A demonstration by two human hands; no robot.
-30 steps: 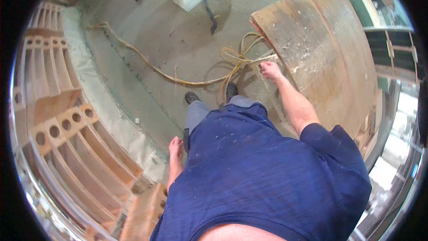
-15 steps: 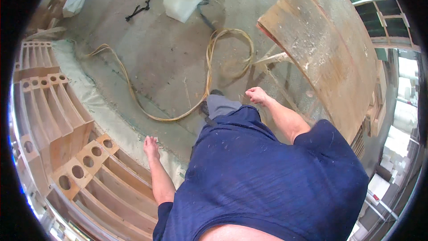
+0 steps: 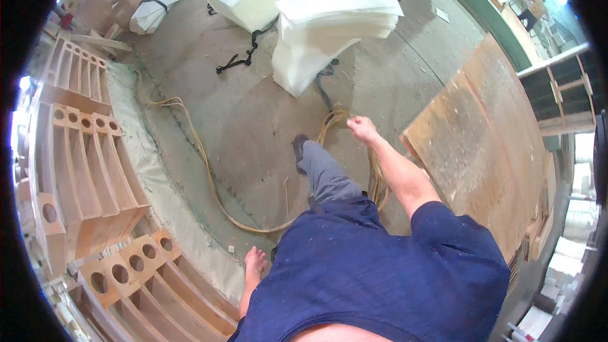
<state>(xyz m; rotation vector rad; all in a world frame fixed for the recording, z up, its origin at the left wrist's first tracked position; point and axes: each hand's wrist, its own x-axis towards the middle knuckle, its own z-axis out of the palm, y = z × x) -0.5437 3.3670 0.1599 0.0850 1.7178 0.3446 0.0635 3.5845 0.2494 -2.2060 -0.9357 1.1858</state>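
Mid-stride across a dusty concrete floor [image 3: 253,120], one grey-trousered leg [image 3: 320,174] thrown forward, arms swung out as if for balance. Right hand [image 3: 363,129] empty, fingers loosely curled, raised above a coil of yellow hose [image 3: 373,171] without touching it. Left hand [image 3: 255,261] hanging low at the side, open and relaxed, holding nothing, just beside the pale fabric strip [image 3: 158,183] edging a curved wooden frame [image 3: 82,171]. Hose thin, mustard yellow, grubby; loops bunched near the forward shoe [image 3: 298,146] and the right hand, then one long slack line running in an arc across the floor toward the frame, probably left loose where it was last dragged. Large worn plywood panel [image 3: 487,152] to the right, lying flat or propped, hard to tell. Stacked white foam sheets [image 3: 329,19] and black straps [image 3: 244,57] farther ahead, well apart from both hands
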